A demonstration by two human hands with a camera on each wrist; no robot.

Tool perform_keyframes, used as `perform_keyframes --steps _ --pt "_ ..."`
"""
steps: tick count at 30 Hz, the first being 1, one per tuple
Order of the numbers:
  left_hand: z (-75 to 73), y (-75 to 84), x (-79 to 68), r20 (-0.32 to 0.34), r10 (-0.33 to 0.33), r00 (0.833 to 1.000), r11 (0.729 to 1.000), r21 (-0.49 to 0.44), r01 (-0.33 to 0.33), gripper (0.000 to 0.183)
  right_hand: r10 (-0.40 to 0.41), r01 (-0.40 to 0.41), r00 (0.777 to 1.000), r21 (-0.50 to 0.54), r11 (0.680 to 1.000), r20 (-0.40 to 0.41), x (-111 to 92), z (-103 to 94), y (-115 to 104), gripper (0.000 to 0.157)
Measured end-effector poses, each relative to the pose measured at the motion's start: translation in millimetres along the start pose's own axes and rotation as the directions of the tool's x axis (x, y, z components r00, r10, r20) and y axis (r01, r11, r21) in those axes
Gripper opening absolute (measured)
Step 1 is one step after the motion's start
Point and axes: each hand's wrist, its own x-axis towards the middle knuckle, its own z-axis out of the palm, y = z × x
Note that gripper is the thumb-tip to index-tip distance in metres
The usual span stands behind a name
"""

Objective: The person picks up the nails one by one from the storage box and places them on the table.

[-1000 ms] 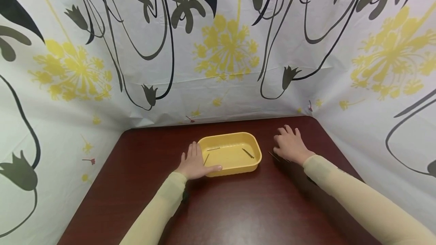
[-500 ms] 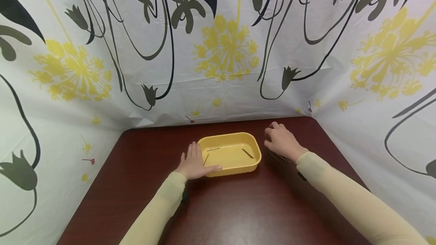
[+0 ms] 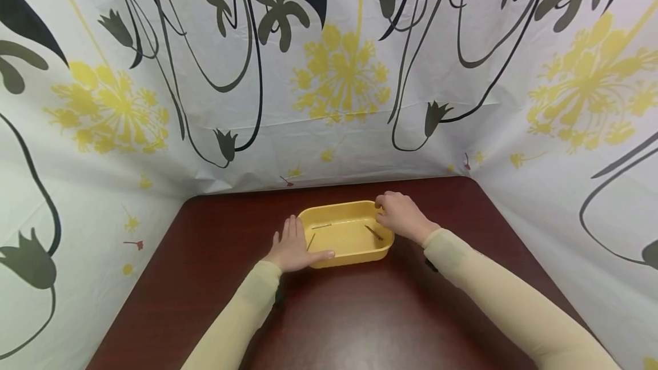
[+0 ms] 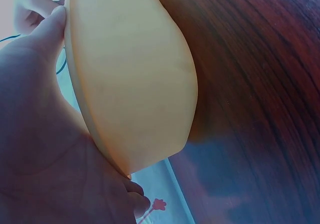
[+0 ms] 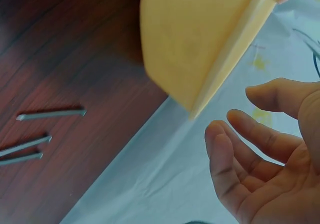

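Observation:
On the table, a yellow tray [image 3: 345, 258] holds several thin metal nails; one nail [image 3: 322, 226] lies at the back left and another nail [image 3: 311, 240] at the left. Dark nails [image 3: 373, 232] lie close together on its right side; their exact count is unclear. My left hand [image 3: 291, 249] rests against the tray's left end, fingers straight and thumb along the front rim. Over the right rim hovers my right hand [image 3: 403, 216]. In the right wrist view its thumb and loosely bent fingers [image 5: 220, 159] stand apart, with nothing visible between them.
Three loose nails [image 5: 51, 114] lie on the dark wooden table [image 3: 339, 313] right of the tray, seen in the right wrist view. A white flower-printed cloth [image 3: 329, 147] rises behind the table and along both sides.
From beside the loose nails, my right hand has moved left to above the tray's right rim. A further dark bit now shows by the right-side nail in the tray. The left hand stayed put.

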Motion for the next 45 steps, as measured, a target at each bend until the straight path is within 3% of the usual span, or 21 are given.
perform_keyframes --steps 6,12,22,29,45 --pt "1.6 -0.8 1.7 -0.002 -0.001 1.0 1.0 -0.005 0.001 0.136 -0.021 0.022 0.997 -0.007 1.0 0.073 7.7 11.7 -13.1 0.007" --pt "3.7 -2.3 4.2 -0.002 -0.013 1.0 1.0 -0.002 0.013 0.14 0.002 -0.004 0.987 0.013 1.0 0.163 12.4 26.4 -19.0 0.03" --pt "0.3 0.7 1.1 -0.002 -0.009 1.0 1.0 -0.013 0.008 0.139 -0.059 0.089 0.983 -0.171 0.981 0.177 15.4 41.1 -29.8 0.021" --pt "-1.3 0.9 0.1 0.001 -0.007 1.0 1.0 -0.02 0.007 0.138 -0.055 0.103 0.981 -0.261 0.96 0.185 18.5 53.8 -27.9 0.018" --pt "2.6 -1.5 2.2 -0.006 -0.01 1.0 1.0 0.001 0.01 0.139 -0.105 0.144 0.985 -0.329 0.933 0.135 19.3 62.9 -30.5 0.014"
